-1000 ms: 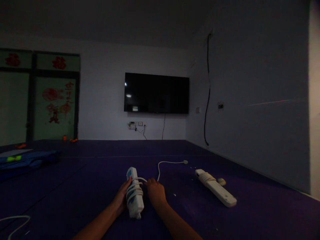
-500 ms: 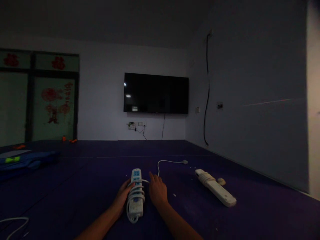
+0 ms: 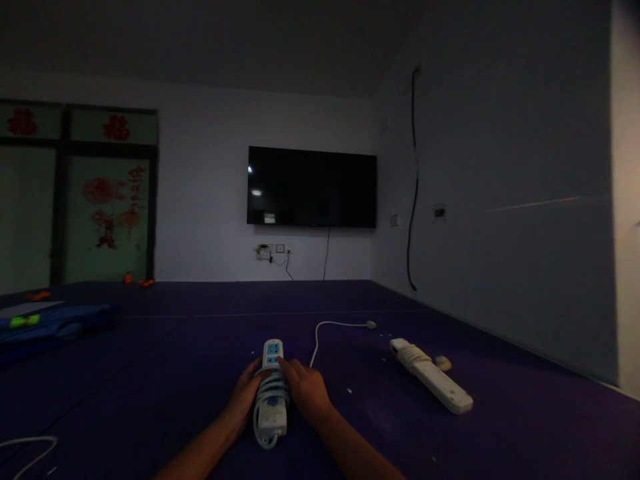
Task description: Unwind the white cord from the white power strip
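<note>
A white power strip (image 3: 273, 418) with blue sockets lies on the purple surface in front of me, its far end pointing away. Several turns of its white cord (image 3: 273, 385) wrap around the middle. My left hand (image 3: 245, 392) grips the strip from the left, thumb over the coils. From the right, my right hand (image 3: 306, 388) presses against the strip and the cord, its fingertips reaching over the top near the sockets. The cord's loose end runs out past the right hand to a white plug (image 3: 371, 325). The right palm's underside is hidden.
A second white power strip (image 3: 443, 387), wrapped in its own cord, lies to the right with a plug (image 3: 443, 363) beside it. Blue cloth (image 3: 70, 323) and a white cable (image 3: 35, 440) are at the left. A television (image 3: 313, 187) hangs on the far wall.
My right hand has moved left, from beside the power strip onto its edge, bringing the cord against the strip. The left hand keeps its hold. The plug stays in place.
</note>
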A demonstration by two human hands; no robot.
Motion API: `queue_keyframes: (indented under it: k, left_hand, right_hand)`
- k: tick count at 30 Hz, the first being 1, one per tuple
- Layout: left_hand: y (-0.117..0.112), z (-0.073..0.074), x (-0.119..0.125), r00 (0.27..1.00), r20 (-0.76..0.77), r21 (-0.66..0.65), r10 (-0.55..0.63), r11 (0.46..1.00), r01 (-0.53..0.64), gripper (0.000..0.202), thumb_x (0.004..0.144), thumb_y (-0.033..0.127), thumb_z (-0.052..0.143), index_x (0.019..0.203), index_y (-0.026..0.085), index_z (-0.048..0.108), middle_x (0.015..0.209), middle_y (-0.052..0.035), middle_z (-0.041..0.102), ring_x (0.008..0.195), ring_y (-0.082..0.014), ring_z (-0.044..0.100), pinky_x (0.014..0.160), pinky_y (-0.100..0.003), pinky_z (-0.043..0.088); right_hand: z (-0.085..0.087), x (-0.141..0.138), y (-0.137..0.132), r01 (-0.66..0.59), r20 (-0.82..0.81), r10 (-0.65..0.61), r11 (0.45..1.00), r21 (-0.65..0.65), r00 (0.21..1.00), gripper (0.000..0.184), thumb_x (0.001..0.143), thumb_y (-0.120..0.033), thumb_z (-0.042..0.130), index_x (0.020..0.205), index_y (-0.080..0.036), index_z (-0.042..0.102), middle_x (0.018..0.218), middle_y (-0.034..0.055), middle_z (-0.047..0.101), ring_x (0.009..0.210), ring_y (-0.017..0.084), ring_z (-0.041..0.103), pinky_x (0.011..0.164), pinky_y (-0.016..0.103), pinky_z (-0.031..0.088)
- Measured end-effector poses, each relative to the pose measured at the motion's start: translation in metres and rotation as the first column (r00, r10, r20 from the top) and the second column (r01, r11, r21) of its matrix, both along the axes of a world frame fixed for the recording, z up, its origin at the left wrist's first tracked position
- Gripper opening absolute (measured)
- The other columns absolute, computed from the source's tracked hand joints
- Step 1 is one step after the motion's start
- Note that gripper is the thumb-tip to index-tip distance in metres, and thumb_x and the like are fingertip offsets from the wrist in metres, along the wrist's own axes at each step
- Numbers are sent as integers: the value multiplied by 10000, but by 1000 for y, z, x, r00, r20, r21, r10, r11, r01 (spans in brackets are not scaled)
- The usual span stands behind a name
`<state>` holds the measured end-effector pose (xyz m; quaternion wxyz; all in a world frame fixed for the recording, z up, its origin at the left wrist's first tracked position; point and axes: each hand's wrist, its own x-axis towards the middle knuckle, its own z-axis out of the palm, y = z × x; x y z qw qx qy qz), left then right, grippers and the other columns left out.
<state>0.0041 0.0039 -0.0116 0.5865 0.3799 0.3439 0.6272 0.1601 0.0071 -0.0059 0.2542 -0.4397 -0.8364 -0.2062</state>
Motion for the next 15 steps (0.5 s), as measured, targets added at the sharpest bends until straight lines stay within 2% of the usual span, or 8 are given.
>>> queue_keyframes:
  k: [5, 8, 11, 13, 15]
  left_hand:
    - [0, -2, -2, 1000, 23, -20, -14, 1000, 14, 478, 595, 151, 689, 1054, 200, 563, 791, -44, 696, 682, -198, 652, 687, -320, 479]
    - [1, -1, -4, 993, 82, -26, -90, 995, 93, 385, 609, 150, 656, 987, 169, 586, 742, -40, 691, 650, -200, 647, 666, -321, 479]
    - [5, -2, -7, 972, 180, -91, -154, 981, 172, 202, 670, 223, 596, 845, 124, 613, 638, -44, 665, 607, -204, 635, 629, -318, 481]
    - [9, -5, -9, 967, 219, -160, -130, 973, 167, 182, 704, 261, 568, 800, 113, 613, 584, -41, 643, 570, -198, 624, 615, -316, 483]
    - [13, -7, -10, 968, 223, -191, -112, 969, 156, 205, 721, 274, 560, 830, 108, 611, 585, -44, 639, 566, -199, 622, 609, -314, 486]
  right_hand:
    - [2, -6, -1, 63, -28, -63, 998, -12, 998, 240, 883, -222, 347, 1061, -234, 508, 882, 37, 612, 692, 139, 599, 577, 213, 433]
    - [4, -9, -1, 115, -35, -117, 992, -59, 993, 203, 886, -229, 332, 938, -205, 527, 830, 41, 620, 664, 146, 605, 551, 219, 430]
    - [4, -10, 0, 143, -35, -147, 986, -91, 989, 190, 886, -234, 329, 908, -196, 514, 819, 51, 624, 665, 159, 612, 540, 232, 433]
    - [4, -10, 0, 158, -27, -162, 981, -113, 986, 173, 880, -209, 335, 912, -196, 505, 833, 53, 627, 675, 162, 617, 541, 234, 435]
    - [4, -10, 1, 175, -22, -179, 975, -137, 984, 162, 867, -171, 349, 925, -196, 498, 853, 55, 629, 687, 163, 622, 548, 234, 437]
